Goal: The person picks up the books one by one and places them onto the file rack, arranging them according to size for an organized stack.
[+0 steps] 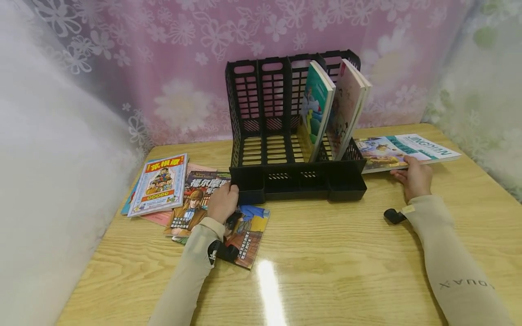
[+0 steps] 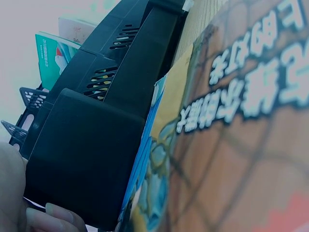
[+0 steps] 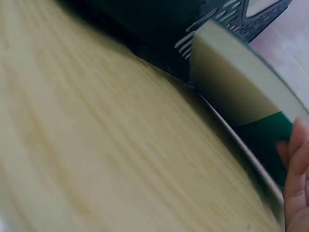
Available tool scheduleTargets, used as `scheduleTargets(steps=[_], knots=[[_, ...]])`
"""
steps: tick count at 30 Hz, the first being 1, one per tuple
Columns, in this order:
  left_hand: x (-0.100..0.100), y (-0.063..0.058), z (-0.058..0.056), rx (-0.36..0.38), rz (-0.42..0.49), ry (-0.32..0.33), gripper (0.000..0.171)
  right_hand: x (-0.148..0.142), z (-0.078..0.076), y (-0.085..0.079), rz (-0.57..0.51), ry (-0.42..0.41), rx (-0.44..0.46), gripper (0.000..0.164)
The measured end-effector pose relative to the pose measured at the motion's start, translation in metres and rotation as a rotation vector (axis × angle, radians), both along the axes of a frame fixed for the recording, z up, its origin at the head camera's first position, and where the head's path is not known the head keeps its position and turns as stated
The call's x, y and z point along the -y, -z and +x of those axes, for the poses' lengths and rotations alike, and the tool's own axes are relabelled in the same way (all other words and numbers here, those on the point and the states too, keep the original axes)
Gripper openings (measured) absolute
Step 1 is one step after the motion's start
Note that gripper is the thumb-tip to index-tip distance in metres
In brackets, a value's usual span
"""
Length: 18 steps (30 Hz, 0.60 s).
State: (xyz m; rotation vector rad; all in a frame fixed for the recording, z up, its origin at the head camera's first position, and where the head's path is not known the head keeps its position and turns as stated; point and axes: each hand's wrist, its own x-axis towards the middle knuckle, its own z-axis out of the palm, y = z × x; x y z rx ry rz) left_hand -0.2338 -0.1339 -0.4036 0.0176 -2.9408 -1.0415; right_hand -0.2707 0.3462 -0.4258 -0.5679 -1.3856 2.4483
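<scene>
My left hand (image 1: 223, 202) grips the front left corner of a black slatted desktop book rack (image 1: 297, 181), with the thumb and fingertips around the corner box in the left wrist view. Under that forearm lie comic-style books, one with a detective in a cap (image 1: 191, 213) and another with a brown cover (image 1: 249, 242). On the right, my right hand (image 1: 418, 179) pinches the near edge of a book (image 1: 432, 150) lettered JINGDIAN, beside the rack. Its pale page edge (image 3: 241, 72) and green cover part (image 3: 268, 140) show close to the fingers in the right wrist view.
Two slots of the rack hold upright books, a green one (image 1: 317, 106) and a pinkish one (image 1: 350, 106). At the left, a book with a red-lettered title (image 1: 161, 183) tops a loose pile. A flowered curtain (image 1: 183, 68) hangs behind the wooden table (image 1: 326, 262).
</scene>
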Motion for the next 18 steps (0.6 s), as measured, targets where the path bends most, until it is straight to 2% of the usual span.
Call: scheduleTargets(steps=[2,4,7,11,12,14,18], knots=[[0.001,0.000,-0.001,0.001,-0.012,0.002,0.039,-0.001,-0.001,0.002,-0.058,0.019,0.003,0.057],[0.001,0.001,-0.001,0.006,-0.021,0.000,0.039,-0.002,-0.001,0.004,-0.112,0.052,-0.007,0.056],[0.002,0.002,0.000,0.016,-0.022,-0.008,0.039,0.001,-0.002,0.004,-0.103,0.093,-0.063,0.048],[0.002,0.004,0.001,0.016,-0.011,-0.002,0.039,0.010,-0.003,-0.011,0.105,0.182,-0.187,0.012],[0.002,0.005,0.000,0.012,-0.010,-0.002,0.039,0.014,-0.003,-0.019,0.157,0.203,-0.227,0.014],[0.001,0.005,0.000,0.003,-0.005,-0.004,0.039,0.020,-0.001,-0.036,0.270,0.236,-0.290,0.031],[0.001,0.003,-0.001,-0.012,0.007,-0.007,0.039,0.031,0.008,-0.070,0.401,0.279,-0.440,0.039]])
